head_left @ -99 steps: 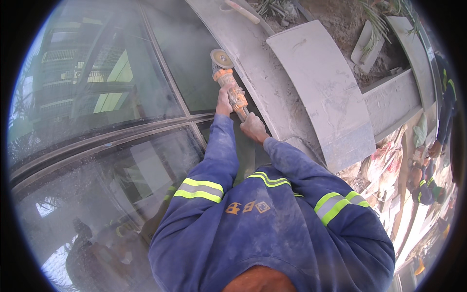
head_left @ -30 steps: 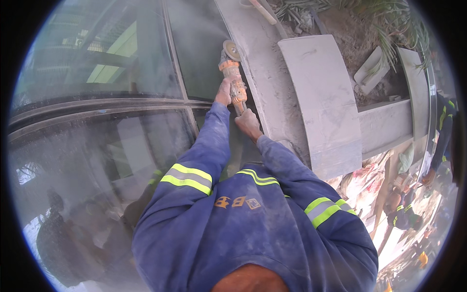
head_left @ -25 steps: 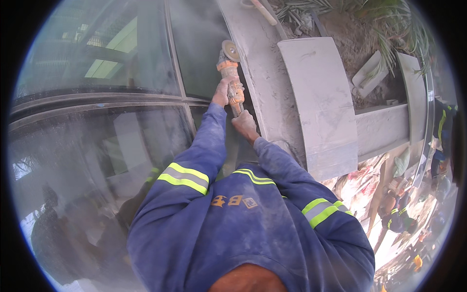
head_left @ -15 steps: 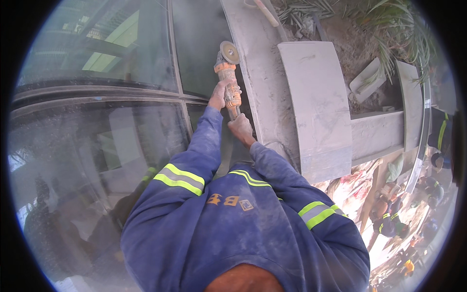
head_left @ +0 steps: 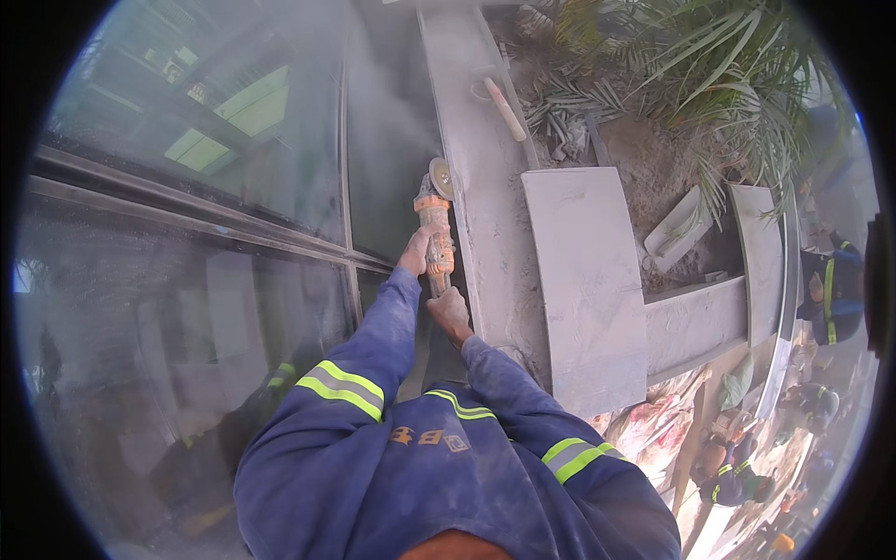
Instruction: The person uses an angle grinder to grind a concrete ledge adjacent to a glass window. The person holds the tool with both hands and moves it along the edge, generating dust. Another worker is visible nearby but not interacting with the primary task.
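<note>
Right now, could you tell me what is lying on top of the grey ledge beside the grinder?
On the ledge lie a curved grey slab and a wooden-handled tool. What is under the slab is hidden.

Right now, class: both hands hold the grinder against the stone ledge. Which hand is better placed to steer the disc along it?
Probably the left hand: it grips the grinder nearer the disc, beside the ledge. The right hand holds the rear.

Orange grinder (head_left: pixel 435 224), blue sleeves (head_left: pixel 369 355) with yellow-grey stripes.
</note>
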A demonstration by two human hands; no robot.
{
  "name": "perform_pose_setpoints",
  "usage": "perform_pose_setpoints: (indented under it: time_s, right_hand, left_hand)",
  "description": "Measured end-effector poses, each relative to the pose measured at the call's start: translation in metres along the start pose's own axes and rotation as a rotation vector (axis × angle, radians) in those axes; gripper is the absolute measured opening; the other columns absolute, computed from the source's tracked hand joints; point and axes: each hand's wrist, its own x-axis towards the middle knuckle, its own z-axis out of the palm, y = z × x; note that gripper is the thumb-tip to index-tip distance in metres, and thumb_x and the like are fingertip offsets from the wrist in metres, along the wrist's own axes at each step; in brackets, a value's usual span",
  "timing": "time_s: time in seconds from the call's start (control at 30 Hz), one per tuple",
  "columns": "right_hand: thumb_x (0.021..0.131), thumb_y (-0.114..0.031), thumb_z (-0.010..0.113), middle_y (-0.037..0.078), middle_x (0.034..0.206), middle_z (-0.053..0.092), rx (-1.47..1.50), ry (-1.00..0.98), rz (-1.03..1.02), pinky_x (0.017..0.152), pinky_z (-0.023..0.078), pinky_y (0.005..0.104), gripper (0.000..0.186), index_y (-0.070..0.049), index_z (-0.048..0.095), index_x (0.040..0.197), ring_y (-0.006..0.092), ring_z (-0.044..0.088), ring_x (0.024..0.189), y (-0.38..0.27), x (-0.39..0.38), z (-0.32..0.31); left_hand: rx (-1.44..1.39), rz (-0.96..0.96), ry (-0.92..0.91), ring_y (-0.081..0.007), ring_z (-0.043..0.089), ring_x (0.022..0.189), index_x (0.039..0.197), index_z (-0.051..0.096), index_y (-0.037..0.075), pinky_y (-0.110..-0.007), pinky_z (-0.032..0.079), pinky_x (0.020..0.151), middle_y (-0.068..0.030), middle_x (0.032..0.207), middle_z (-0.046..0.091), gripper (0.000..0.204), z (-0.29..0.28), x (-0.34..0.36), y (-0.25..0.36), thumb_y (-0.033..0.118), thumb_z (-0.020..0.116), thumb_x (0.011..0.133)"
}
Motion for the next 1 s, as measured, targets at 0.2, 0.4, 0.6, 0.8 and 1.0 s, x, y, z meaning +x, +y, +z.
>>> perform_pose_setpoints:
  time_s: [0.2,0.4,0.6,0.8,1.0]
  right_hand:
    - [0.088,-0.027,0.069,0.030,0.120,0.071,-0.008,0.000,-0.030,0.100,0.054,0.0528,0.045,0.005,0.063,0.119,0.0454,0.069,0.116,0.005,0.000,0.000]
    - [0.088,-0.024,0.067,0.032,0.116,0.071,0.012,0.000,-0.022,0.098,0.054,0.0538,0.043,0.008,0.061,0.117,0.0471,0.069,0.114,0.005,-0.018,-0.004]
    - [0.088,-0.024,0.065,0.033,0.114,0.071,0.028,0.012,-0.037,0.097,0.053,0.0556,0.041,0.007,0.060,0.115,0.0491,0.068,0.112,0.004,-0.030,-0.005]
    - [0.089,-0.026,0.066,0.033,0.115,0.071,0.008,0.018,-0.016,0.098,0.054,0.0552,0.043,0.007,0.059,0.116,0.0487,0.068,0.113,0.004,-0.031,-0.005]
    - [0.089,-0.027,0.067,0.032,0.117,0.070,0.007,-0.015,-0.004,0.099,0.054,0.0542,0.045,0.007,0.059,0.118,0.0480,0.068,0.114,0.005,-0.035,-0.005]
  left_hand:
    - [-0.014,0.047,-0.015,-0.0260,0.072,0.074,0.115,0.065,0.006,-0.043,0.062,0.066,-0.0110,0.089,0.069,0.048,0.003,0.002,-0.005,0.035,0.080,0.079]
    - [-0.047,0.031,-0.016,-0.0253,0.073,0.075,0.114,0.066,0.006,-0.042,0.062,0.066,-0.0099,0.088,0.069,0.048,-0.003,-0.007,-0.015,0.037,0.079,0.080]
    - [-0.045,0.019,-0.036,-0.0319,0.074,0.082,0.116,0.059,0.002,-0.048,0.063,0.071,-0.0163,0.093,0.071,0.050,-0.009,-0.008,-0.017,0.036,0.075,0.084]
    - [-0.092,0.012,-0.052,-0.0317,0.074,0.082,0.117,0.059,0.002,-0.048,0.063,0.071,-0.0160,0.094,0.071,0.049,-0.009,-0.010,-0.019,0.034,0.075,0.083]
    - [-0.091,0.001,-0.028,-0.0304,0.073,0.081,0.115,0.060,0.002,-0.047,0.063,0.070,-0.0148,0.093,0.070,0.050,-0.006,-0.020,-0.017,0.033,0.078,0.080]
